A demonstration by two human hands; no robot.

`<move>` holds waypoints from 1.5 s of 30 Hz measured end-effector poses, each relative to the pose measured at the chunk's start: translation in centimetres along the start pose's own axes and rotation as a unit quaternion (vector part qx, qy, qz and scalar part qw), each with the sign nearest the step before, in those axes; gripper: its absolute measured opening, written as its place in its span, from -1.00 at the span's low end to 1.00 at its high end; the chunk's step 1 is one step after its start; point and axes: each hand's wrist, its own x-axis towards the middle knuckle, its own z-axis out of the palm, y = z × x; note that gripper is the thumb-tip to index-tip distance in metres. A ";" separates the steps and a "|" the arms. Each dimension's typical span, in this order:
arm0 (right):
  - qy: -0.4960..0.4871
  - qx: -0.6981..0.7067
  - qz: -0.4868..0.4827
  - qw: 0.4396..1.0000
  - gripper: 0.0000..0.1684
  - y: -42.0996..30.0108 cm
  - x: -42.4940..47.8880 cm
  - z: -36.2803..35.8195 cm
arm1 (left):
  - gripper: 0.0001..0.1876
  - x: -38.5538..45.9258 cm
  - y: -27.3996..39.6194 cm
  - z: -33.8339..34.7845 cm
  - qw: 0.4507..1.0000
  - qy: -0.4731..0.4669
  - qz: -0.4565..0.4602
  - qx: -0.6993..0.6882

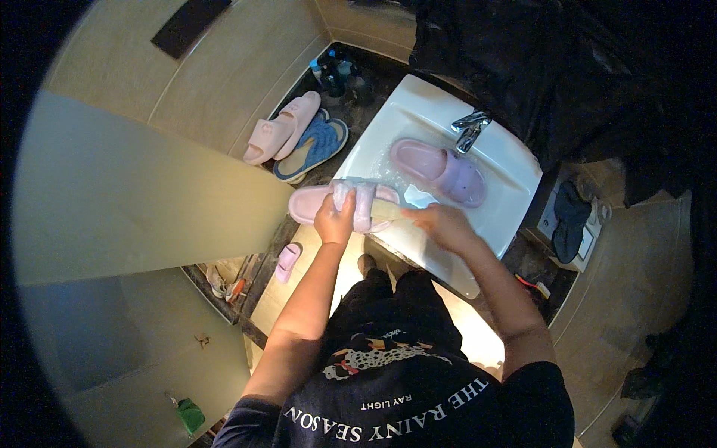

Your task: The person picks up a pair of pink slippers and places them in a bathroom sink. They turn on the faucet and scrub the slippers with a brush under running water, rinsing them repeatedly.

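Note:
My left hand (336,219) grips a pink slide sandal (308,205) by its strap, over the left front rim of the white washbasin (364,151). The strap is wet and foamy. My right hand (445,227) is closed around the end of a pale yellow scrubbing tool (386,211), blurred, whose other end lies against the sandal's toe end beside the strap. Exactly what kind of tool it is I cannot tell. In the basin a purple slide sandal (417,157) lies sole down in sudsy water, under the chrome faucet (471,129).
Left of the basin, pale pink slides (283,126) lie against blue slippers (319,145) on the dark counter. Several bottles (336,73) stand in the back corner. At right are a box with a dark cloth item (570,221) and a red-handled brush (535,285). A small pink slipper (288,262) lies on the floor.

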 end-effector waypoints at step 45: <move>-0.069 0.128 0.025 0.989 -0.63 2.3 3.6 0.8 | -0.55 1.7 -1.4 0.9 0.983 -0.002 0.179 0.036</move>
